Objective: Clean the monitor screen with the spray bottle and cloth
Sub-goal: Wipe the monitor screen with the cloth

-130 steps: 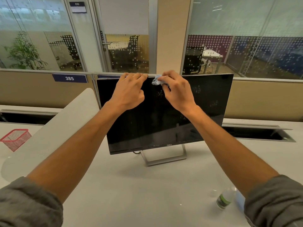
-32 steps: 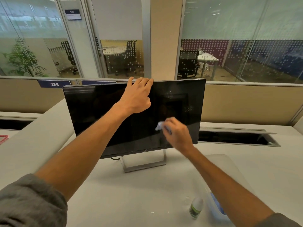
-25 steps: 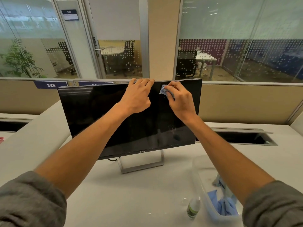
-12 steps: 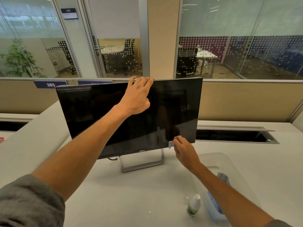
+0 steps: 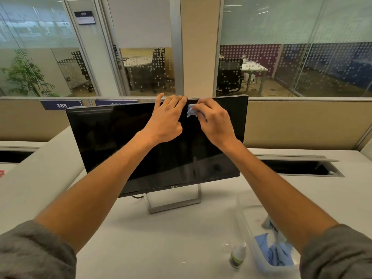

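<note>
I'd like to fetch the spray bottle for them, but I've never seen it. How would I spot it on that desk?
Start at the black flat monitor on the white desk. Come toward the person, right of its metal stand: a small white-capped bottle with a green label stands upright. Beside it is a clear plastic tub of blue cloths; the bottle stands outside.

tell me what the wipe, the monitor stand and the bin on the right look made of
Wipe: soft pale blue cloth, probably microfibre; it crumples under the right hand.
Monitor stand: looks like brushed silver metal, with a dull sheen; painted plastic is possible.
Bin: clear plastic, since the table shows through its wall.
</note>
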Demonstrator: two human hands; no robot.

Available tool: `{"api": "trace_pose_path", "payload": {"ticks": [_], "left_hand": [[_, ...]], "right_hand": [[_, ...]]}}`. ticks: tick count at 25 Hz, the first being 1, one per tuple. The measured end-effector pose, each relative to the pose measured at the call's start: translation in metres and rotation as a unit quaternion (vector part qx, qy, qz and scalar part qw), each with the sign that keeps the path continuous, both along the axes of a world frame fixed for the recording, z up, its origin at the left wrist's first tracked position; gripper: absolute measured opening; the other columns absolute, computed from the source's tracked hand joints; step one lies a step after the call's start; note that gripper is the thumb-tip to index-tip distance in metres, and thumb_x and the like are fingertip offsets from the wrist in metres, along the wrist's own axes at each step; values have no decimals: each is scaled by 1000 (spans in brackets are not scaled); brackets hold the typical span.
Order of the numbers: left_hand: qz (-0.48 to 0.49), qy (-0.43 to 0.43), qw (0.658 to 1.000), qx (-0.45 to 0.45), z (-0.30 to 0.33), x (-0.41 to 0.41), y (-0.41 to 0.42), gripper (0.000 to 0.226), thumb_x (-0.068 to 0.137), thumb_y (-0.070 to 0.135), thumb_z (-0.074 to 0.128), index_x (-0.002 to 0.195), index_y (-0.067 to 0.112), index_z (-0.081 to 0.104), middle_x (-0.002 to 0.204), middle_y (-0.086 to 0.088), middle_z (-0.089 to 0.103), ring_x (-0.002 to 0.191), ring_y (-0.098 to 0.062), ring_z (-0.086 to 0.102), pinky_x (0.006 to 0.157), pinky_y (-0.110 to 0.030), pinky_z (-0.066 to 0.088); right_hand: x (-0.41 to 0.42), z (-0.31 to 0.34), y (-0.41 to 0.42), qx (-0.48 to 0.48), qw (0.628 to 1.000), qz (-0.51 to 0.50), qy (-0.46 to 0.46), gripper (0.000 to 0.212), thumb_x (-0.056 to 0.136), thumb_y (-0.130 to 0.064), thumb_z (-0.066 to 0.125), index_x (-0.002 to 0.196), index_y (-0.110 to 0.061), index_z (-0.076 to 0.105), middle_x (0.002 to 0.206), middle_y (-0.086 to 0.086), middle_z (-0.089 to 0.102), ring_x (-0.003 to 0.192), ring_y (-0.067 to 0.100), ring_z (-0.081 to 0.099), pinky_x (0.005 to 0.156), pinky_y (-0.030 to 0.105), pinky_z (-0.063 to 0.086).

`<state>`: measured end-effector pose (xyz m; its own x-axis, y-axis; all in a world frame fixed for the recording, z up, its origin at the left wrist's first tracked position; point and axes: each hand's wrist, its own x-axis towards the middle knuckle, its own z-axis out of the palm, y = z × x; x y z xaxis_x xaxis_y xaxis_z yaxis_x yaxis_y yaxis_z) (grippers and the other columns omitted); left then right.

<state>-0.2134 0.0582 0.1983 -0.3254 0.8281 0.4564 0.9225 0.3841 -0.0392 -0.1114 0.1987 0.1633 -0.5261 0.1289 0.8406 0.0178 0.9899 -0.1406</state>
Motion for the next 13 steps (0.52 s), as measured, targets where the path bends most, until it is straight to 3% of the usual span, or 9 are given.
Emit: {"api": "trace_pose_path", "payload": {"ticks": [6,10,13], "left_hand": [[-5,-10,1000,3,1,-2,0,72,77,11,47,146,11,27,148,-7,36,141,-21,26,118,-49,-6],[-4,-7,1000,7,-1,0,0,70,77,12,48,145,11,29,146,-7,39,140,-22,28,118,-50,-4],[6,-1,1000,-4,2,2,1,67,80,16,48,144,12,30,147,-7,39,139,-23,30,119,-53,3]], "right_hand": [[17,-85,0,-4,999,15,-35,16,88,-12,60,101,-6,67,105,7,65,85,16,61,71,23,55],[52,-168,-4,-31,988,22,-147,18,78,-6,73,95,-10,67,97,5,65,78,16,62,66,20,55],[62,-181,-2,-64,977,22,-201,18,76,-6,76,92,-11,69,95,5,66,77,20,65,69,19,52]]}}
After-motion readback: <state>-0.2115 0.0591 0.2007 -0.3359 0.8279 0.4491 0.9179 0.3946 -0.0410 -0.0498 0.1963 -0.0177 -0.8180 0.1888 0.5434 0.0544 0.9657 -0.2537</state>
